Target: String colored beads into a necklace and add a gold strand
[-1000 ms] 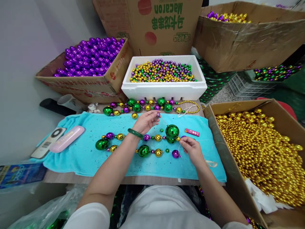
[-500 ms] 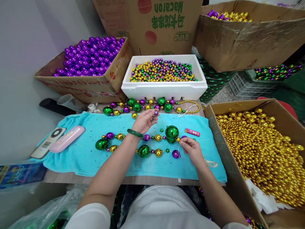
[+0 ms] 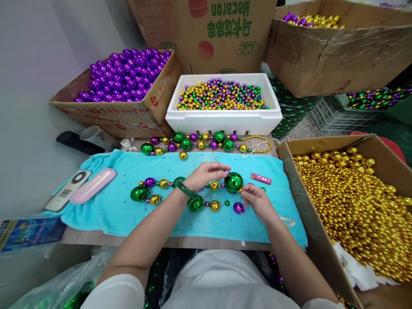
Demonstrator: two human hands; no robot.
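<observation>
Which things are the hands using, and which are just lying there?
In use: left hand pinching a small purple bead; right hand pinching thread; bead strand; big green bead.
Lying about: pink case; remote control; red packet.

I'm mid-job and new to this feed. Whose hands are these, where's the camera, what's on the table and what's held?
There is no machine: these are a person's two bare hands, seen by one camera on their head, looking down. The left hand pinches a small purple bead beside a big green ball; the right hand has its grip on a thin thread. Under them a bead strand lies on a turquoise towel. Behind stands a white foam box of mixed beads; a box of gold beads is to the right.
</observation>
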